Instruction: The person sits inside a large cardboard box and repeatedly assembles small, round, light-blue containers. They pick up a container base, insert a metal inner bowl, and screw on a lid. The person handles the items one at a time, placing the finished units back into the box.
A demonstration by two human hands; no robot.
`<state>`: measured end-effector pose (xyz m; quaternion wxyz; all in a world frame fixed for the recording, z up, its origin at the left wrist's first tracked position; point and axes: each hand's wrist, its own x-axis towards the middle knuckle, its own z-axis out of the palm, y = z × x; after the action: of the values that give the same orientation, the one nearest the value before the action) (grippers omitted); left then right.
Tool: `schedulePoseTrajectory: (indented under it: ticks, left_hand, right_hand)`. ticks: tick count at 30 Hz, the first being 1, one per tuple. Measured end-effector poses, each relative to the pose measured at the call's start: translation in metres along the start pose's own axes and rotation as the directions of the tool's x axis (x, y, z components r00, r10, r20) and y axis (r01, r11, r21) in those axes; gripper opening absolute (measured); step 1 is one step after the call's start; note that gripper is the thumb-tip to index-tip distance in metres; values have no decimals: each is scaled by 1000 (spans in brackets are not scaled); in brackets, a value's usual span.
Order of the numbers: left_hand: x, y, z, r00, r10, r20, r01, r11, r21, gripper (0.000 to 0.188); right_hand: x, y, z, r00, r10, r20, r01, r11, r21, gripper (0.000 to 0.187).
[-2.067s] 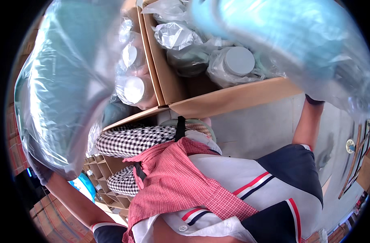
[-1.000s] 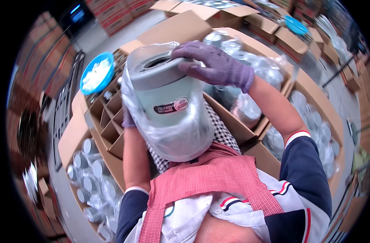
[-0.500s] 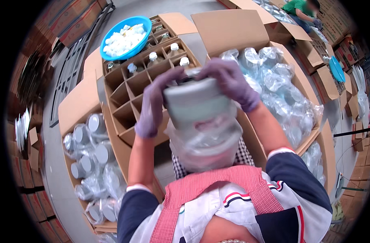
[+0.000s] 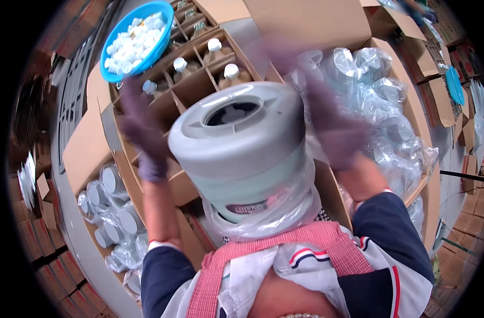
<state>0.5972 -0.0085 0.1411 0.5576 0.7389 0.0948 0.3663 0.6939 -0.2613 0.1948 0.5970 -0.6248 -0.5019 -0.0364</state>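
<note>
A large pale green thermos-like jug with a wide grey top stands tilted at my lap. A dark round opening sits in the middle of that top, and clear plastic wrap is bunched round the lower body. My left hand, in a purple glove, is off to the jug's left with fingers stretched forward, over the divided carton. On the other side my right hand, gloved alike, is spread and strongly blurred. Both hands look apart from the jug and hold nothing visible.
Ahead is a divided carton with several white-capped bottles. A blue basin of white caps rests on its far left. Plastic-wrapped grey-topped jugs fill a left carton; wrapped clear pieces fill the right one. Another person works far right.
My hands have come off the jug's top and moved apart, one to each side. The jug's grey top is now uncovered and tipped toward my view.
</note>
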Motion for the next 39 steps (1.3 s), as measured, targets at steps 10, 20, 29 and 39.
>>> schedulePoseTrajectory:
  ticks: [10,20,29,39]
  left_hand:
    - [-1,25,38,956,240,171,-143,887,-440,104]
    - [84,-29,35,994,102,45,-77,921,-382,43]
    - [43,-269,189,781,-328,531,-121,754,645,61]
    - [90,-38,105,805,380,456,-586,632,507,48]
  right_hand:
    - [-2,34,20,1000,-16,6,16,994,108,59]
    - [20,146,-5,948,249,-198,-90,806,585,53]
    - [54,263,104,609,793,22,-141,81,987,55]
    - [-9,186,6,777,404,-484,-308,913,267,38]
